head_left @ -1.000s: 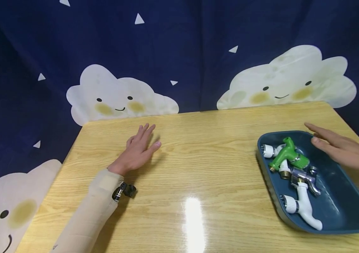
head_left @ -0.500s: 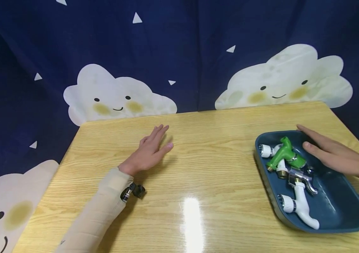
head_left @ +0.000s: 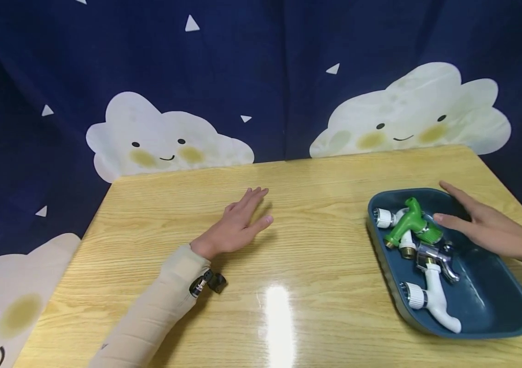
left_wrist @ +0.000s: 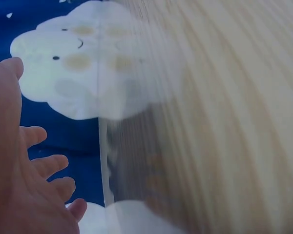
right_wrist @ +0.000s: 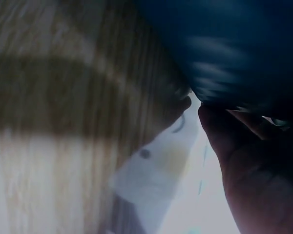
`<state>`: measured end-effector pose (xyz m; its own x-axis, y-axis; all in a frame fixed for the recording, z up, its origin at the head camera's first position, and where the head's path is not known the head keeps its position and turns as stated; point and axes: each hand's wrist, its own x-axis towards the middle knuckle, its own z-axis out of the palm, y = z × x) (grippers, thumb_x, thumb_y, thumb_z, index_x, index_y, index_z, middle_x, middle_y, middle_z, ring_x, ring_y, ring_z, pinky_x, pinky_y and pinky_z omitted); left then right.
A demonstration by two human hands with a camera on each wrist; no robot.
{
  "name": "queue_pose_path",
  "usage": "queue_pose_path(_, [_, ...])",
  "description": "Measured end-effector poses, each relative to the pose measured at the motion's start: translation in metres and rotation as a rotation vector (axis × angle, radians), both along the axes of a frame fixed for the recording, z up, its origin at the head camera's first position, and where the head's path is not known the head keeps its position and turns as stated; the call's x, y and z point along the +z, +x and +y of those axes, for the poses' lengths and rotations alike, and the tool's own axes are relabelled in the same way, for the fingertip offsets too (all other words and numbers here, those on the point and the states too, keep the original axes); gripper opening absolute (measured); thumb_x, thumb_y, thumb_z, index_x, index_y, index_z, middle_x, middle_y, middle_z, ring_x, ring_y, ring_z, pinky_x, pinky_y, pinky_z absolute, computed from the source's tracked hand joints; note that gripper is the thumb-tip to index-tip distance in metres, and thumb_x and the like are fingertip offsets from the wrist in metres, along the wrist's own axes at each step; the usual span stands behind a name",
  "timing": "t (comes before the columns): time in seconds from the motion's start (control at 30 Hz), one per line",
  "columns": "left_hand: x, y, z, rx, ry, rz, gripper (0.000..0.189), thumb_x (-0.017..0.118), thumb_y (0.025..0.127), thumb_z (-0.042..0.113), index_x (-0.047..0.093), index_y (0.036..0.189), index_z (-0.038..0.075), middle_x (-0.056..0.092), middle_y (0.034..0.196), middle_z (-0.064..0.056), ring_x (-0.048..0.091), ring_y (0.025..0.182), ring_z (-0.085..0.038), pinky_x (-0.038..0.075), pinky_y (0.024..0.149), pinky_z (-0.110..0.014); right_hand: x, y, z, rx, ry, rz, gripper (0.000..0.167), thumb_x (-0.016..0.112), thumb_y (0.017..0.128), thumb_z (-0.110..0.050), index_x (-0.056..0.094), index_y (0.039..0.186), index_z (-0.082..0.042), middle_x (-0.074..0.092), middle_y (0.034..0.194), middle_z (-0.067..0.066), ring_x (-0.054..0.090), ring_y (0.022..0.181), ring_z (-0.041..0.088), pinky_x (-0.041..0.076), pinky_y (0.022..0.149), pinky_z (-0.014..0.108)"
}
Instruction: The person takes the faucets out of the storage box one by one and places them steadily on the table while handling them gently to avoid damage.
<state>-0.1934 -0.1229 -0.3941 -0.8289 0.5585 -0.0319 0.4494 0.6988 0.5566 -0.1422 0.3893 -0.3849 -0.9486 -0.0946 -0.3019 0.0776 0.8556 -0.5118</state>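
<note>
In the head view a dark blue plastic bin (head_left: 481, 309) stands at the right of the wooden table. Inside lie a green tap (head_left: 410, 223), a chrome tap (head_left: 432, 252), a white tap (head_left: 434, 299) near the front and another white one, partly covered by the green tap. My right hand (head_left: 495, 230) straddles the bin's far right rim, thumb over the inside and fingers extended outside; whether it touches the rim I cannot tell. My left hand (head_left: 235, 227) is held over the middle of the table, fingers straight, holding nothing.
The wooden table (head_left: 325, 214) runs back to a dark blue curtain (head_left: 279, 61) printed with clouds and white triangles. A small black device (head_left: 207, 282) is strapped to the left wrist. Light glares off the table near the front.
My left hand has moved right across the table. My right hand has shifted left, its thumb now further over the bin's inside. The taps stay put in the bin.
</note>
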Motion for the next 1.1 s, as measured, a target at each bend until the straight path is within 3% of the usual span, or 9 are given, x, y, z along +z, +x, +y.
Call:
queue_pose_path(0.17, [0.001,0.002,0.011,-0.015,0.036,-0.012,0.077,0.032,0.104,0.067,0.013,0.167,0.027,0.013,0.176,-0.007,0.007,0.165,-0.027,0.015,0.126,-0.067,-0.001,-0.001,0.000,0.010,-0.049,0.058,0.082,0.044,0.107,-0.038,-0.006,0.165,-0.007,0.006,0.164,0.042,0.020,0.142,0.067,0.023,0.104,0.084])
queue_pose_path(0.3, [0.001,0.005,0.020,-0.035,0.050,-0.029,0.077,0.032,0.104,0.066,0.012,0.167,0.027,0.013,0.176,-0.007,0.006,0.165,-0.027,0.013,0.126,-0.067,-0.004,0.001,0.000,0.011,-0.107,0.091,0.070,0.038,0.107,-0.023,0.005,0.164,0.001,0.023,0.158,0.042,0.036,0.131,0.059,0.035,0.097,0.076])
queue_pose_path(0.4, [0.002,0.007,0.027,-0.048,0.067,-0.039,0.077,0.031,0.104,0.066,0.012,0.167,0.026,0.013,0.176,-0.007,0.006,0.165,-0.027,0.013,0.126,-0.068,-0.005,0.002,0.002,-0.008,-0.141,0.103,0.062,0.034,0.106,-0.017,0.015,0.161,0.005,0.033,0.151,0.040,0.056,0.115,0.027,0.051,0.090,0.050])
queue_pose_path(0.47, [0.002,0.008,0.033,-0.057,0.072,-0.044,0.078,0.030,0.104,0.067,0.012,0.167,0.026,0.012,0.176,-0.007,0.005,0.165,-0.026,0.013,0.127,-0.067,-0.006,0.002,0.004,-0.018,-0.165,0.107,0.057,0.031,0.106,-0.013,0.020,0.158,0.008,0.038,0.146,0.038,0.056,0.102,0.003,0.053,0.078,0.033])
queue_pose_path(0.53, [0.002,0.009,0.038,-0.068,0.074,-0.042,0.078,0.030,0.104,0.067,0.012,0.167,0.025,0.013,0.176,-0.007,0.005,0.165,-0.027,0.014,0.127,-0.067,-0.007,0.002,0.005,-0.020,-0.191,0.122,0.054,0.029,0.105,-0.009,0.024,0.156,0.008,0.042,0.142,0.036,0.050,0.092,-0.012,0.050,0.067,0.022])
queue_pose_path(0.9, [0.001,0.011,0.069,-0.120,0.099,-0.083,0.075,0.034,0.104,0.065,0.011,0.167,0.030,0.012,0.176,-0.005,0.005,0.165,-0.024,0.017,0.125,-0.069,-0.012,0.003,0.008,-0.025,-0.236,0.089,0.054,0.025,0.104,-0.005,0.022,0.156,0.008,0.042,0.142,0.033,0.053,0.089,-0.010,0.054,0.068,0.025])
queue_pose_path(1.1, [-0.001,0.012,0.085,-0.143,0.126,-0.099,0.074,0.038,0.104,0.062,0.012,0.166,0.031,0.013,0.176,-0.003,0.005,0.165,-0.022,0.018,0.130,-0.058,-0.013,0.003,0.010,-0.029,-0.248,0.085,0.054,0.026,0.104,-0.005,0.021,0.156,0.008,0.040,0.142,0.034,0.055,0.088,-0.009,0.055,0.067,0.026])
